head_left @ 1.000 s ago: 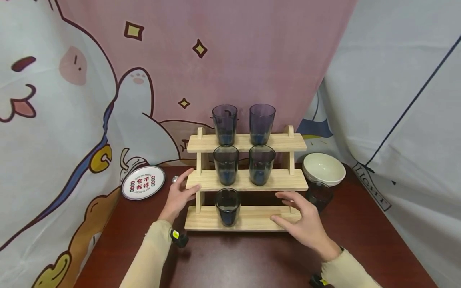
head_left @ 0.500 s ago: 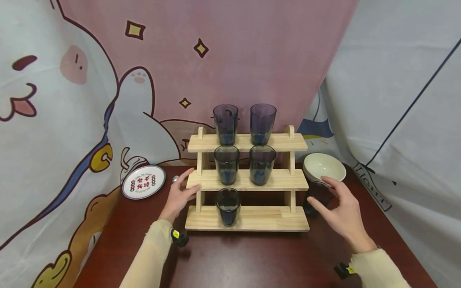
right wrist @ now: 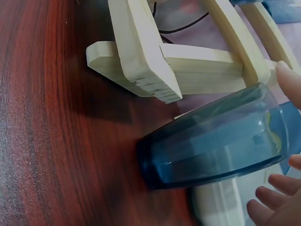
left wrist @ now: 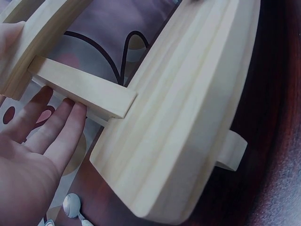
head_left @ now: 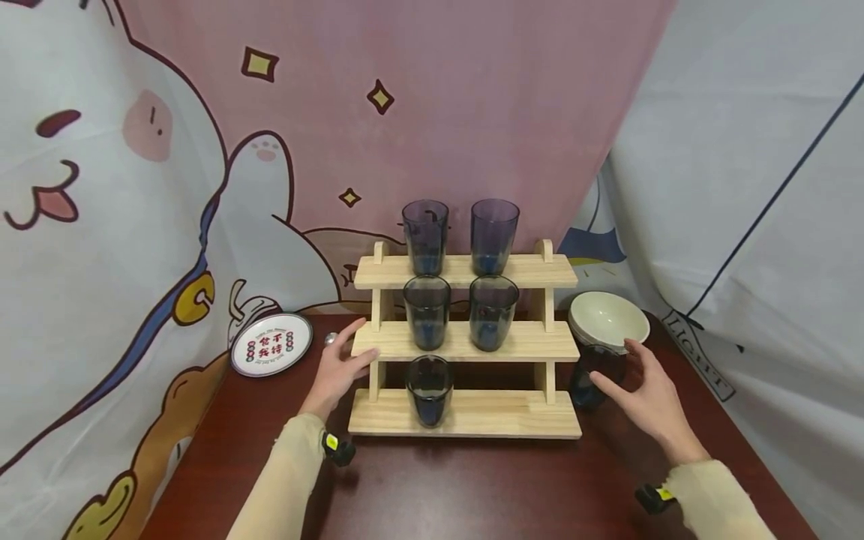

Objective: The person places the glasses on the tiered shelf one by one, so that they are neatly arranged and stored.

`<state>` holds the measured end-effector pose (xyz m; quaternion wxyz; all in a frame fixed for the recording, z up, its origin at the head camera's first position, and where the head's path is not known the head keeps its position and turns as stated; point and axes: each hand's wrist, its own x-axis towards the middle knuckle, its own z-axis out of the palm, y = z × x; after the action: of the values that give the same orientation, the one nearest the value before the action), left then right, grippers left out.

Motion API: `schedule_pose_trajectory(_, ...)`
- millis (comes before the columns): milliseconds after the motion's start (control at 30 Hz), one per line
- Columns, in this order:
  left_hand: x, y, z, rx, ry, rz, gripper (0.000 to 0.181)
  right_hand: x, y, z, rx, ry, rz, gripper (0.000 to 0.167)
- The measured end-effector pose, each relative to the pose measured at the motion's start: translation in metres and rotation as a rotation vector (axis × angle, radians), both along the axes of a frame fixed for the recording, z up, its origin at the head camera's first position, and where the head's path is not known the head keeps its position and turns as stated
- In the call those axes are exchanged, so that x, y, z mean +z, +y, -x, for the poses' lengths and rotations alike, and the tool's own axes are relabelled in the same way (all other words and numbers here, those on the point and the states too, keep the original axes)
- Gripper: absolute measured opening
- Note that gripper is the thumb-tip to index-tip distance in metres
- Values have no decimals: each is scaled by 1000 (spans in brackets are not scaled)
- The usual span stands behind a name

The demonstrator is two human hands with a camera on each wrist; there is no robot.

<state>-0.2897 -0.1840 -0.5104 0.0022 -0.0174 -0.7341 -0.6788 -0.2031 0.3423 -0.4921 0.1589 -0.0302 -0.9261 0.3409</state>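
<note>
A three-tier wooden display rack (head_left: pixel 499 414) stands on the dark table. My left hand (head_left: pixel 335 373) grips the left end of its middle shelf. In the left wrist view the thumb lies on that plank, and the fingers (left wrist: pixel 66 136) reach behind the upright. My right hand (head_left: pixel 651 401) is at the dark blue glass tumbler (head_left: pixel 587 386) standing right of the rack. Its thumb and fingers are spread on either side of the tumbler (right wrist: pixel 211 141) near the rim, seemingly just apart from it. Tumblers stand on the rack: two on top, two in the middle, one glass (head_left: pixel 429 394) at bottom left.
Stacked cream bowls (head_left: pixel 610 319) sit behind the right tumbler. At the left lies a white plate (head_left: pixel 272 345) with red characters, and a spoon (left wrist: pixel 73 205) is near my left hand. Printed cloth (head_left: pixel 513 97) hangs behind and on both sides of the table.
My right hand has moved right, from in front of the rack's bottom shelf to the tumbler beside it. The left hand has stayed on the rack.
</note>
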Motion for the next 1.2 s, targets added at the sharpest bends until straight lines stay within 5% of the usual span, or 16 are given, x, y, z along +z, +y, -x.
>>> schedule_pose_trajectory(300,0,0,1,-1,9,-5,68,-17,4,12,70,-118,122,114)
schedule_pose_trajectory(1200,0,0,1,2,2,-12,68,-33,6,16,75,-60,227,92)
